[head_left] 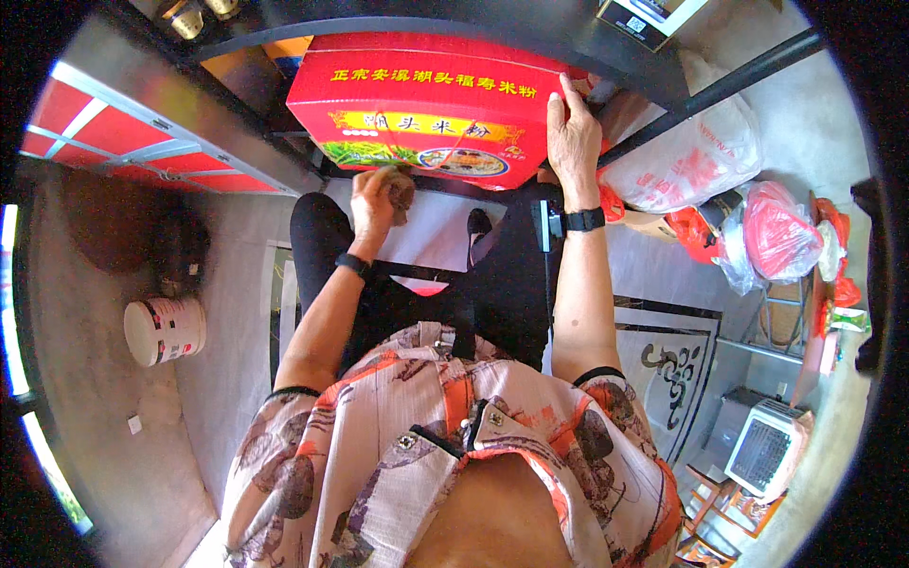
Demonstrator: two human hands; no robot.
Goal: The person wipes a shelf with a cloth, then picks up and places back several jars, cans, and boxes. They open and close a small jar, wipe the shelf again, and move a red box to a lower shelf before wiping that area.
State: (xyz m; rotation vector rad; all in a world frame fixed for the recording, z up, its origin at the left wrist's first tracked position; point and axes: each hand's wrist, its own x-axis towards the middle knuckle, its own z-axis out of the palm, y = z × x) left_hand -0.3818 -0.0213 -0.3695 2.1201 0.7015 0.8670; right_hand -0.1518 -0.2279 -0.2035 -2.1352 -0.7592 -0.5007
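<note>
A large red carton (417,104) with yellow lettering and a food picture on its front sits on a dark shelf in front of me, sticking out a little past the shelf edge. My right hand (574,137) holds the carton by its right side, thumb toward the front and a finger stretched along the edge. Just below the carton's lower left edge, my left hand (372,201) is closed around a crumpled brown cloth (401,197). The cloth is close to the carton's underside; whether they touch I cannot tell.
Dark shelf bars (568,47) frame the carton above and at the right. A white plastic bag (701,156) lies right of it, with pink and red bags (781,232) on a rack. A red-panelled cabinet door (142,142) and a white bucket (166,329) are at left.
</note>
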